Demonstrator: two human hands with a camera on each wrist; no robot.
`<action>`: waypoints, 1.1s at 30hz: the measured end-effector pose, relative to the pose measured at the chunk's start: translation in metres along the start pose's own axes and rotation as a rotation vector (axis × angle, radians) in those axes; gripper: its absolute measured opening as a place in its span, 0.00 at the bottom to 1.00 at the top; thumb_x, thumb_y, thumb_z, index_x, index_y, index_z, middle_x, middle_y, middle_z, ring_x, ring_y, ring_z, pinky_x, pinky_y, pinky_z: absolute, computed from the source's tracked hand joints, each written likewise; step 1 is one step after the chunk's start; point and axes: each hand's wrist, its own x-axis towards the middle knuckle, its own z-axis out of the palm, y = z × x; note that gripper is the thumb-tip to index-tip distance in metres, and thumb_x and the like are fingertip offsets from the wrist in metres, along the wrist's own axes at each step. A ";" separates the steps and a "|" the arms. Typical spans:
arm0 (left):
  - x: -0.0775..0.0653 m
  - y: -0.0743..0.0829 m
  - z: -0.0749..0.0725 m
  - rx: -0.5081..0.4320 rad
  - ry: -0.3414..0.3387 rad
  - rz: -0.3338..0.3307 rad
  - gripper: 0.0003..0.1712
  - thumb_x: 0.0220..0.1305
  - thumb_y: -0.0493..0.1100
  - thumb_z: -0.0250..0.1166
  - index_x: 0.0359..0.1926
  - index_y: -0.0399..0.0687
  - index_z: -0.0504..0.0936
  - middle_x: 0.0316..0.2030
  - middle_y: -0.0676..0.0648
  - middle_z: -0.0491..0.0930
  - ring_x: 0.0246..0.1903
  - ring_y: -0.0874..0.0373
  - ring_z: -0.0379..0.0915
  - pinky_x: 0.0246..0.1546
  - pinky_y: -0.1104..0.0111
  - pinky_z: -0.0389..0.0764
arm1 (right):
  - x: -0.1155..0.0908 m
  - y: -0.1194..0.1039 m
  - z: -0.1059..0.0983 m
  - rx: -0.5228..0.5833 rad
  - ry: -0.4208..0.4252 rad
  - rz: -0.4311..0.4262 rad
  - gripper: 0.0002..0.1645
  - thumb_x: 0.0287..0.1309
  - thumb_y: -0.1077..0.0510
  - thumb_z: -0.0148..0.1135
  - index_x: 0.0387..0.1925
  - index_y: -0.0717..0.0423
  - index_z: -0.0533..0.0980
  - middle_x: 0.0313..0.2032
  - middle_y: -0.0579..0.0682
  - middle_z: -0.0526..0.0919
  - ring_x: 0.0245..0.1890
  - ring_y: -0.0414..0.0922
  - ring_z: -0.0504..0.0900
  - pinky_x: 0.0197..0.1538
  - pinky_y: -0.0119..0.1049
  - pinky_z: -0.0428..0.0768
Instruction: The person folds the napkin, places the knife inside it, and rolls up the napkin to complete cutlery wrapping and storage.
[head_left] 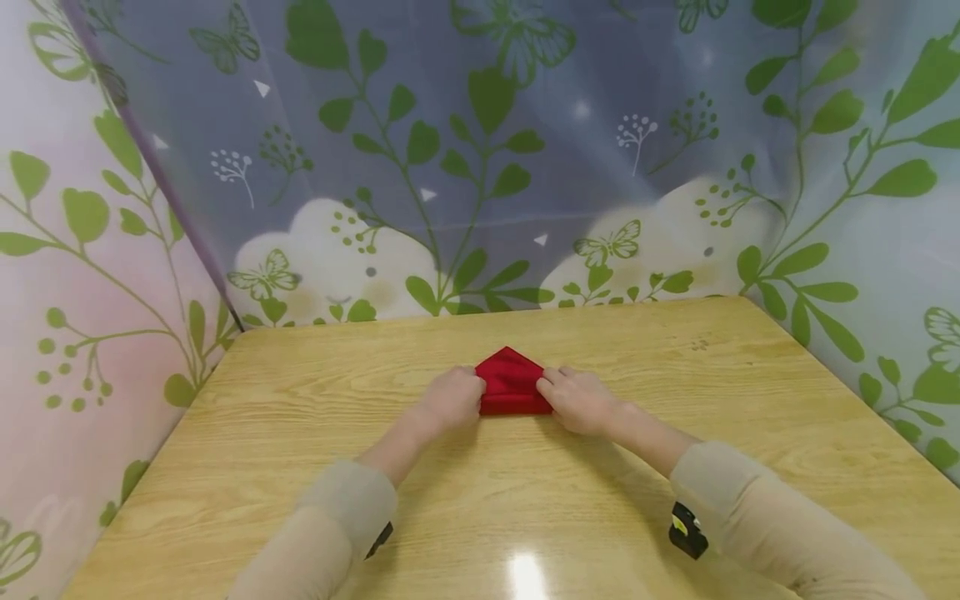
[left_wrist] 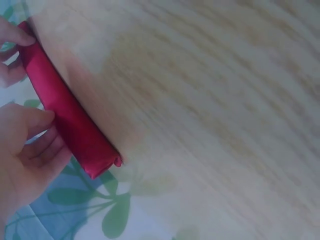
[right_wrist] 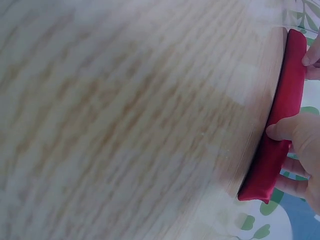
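Note:
A red cloth (head_left: 510, 373) lies on the table, its far end a point and its near edge rolled into a flat band (head_left: 516, 404). My left hand (head_left: 453, 398) pinches the left part of that roll. At the other side, my right hand (head_left: 581, 402) pinches the right part. In the left wrist view the thumb of the left hand (left_wrist: 27, 150) touches the red roll (left_wrist: 75, 117), with fingers behind it. The right wrist view has the thumb of the right hand (right_wrist: 300, 142) on the roll (right_wrist: 290, 95) and fingers curled at its far side.
The wood-grain table (head_left: 360, 367) stretches around the cloth on all sides. Printed curtains (head_left: 450, 167) with green leaves and butterflies stand behind it and along both sides. A black device (head_left: 687, 532) sits under the right cuff.

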 end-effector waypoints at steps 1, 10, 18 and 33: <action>0.000 0.001 0.000 0.017 0.006 0.009 0.04 0.51 0.32 0.60 0.22 0.42 0.76 0.25 0.45 0.74 0.29 0.51 0.75 0.31 0.64 0.77 | 0.000 0.000 0.000 0.001 0.001 0.000 0.09 0.47 0.65 0.61 0.32 0.60 0.71 0.33 0.53 0.74 0.29 0.51 0.74 0.28 0.41 0.77; -0.005 0.004 0.006 0.256 0.059 0.156 0.07 0.49 0.36 0.65 0.18 0.47 0.78 0.22 0.47 0.75 0.24 0.55 0.73 0.27 0.67 0.76 | 0.001 0.000 -0.001 0.033 -0.031 0.030 0.09 0.47 0.65 0.61 0.32 0.58 0.71 0.31 0.52 0.73 0.27 0.50 0.74 0.24 0.40 0.76; -0.008 0.006 0.008 0.361 0.126 0.213 0.11 0.51 0.31 0.62 0.17 0.47 0.79 0.20 0.48 0.75 0.23 0.56 0.73 0.27 0.69 0.76 | 0.009 0.004 -0.005 0.105 -0.097 0.069 0.11 0.44 0.64 0.65 0.28 0.55 0.70 0.28 0.49 0.73 0.27 0.49 0.76 0.28 0.40 0.74; -0.004 0.005 0.009 0.379 0.086 0.223 0.09 0.54 0.32 0.63 0.20 0.45 0.81 0.21 0.48 0.76 0.25 0.57 0.72 0.31 0.70 0.75 | 0.017 0.013 -0.010 0.215 -0.248 0.132 0.14 0.47 0.61 0.67 0.37 0.54 0.74 0.37 0.50 0.78 0.38 0.50 0.80 0.37 0.44 0.77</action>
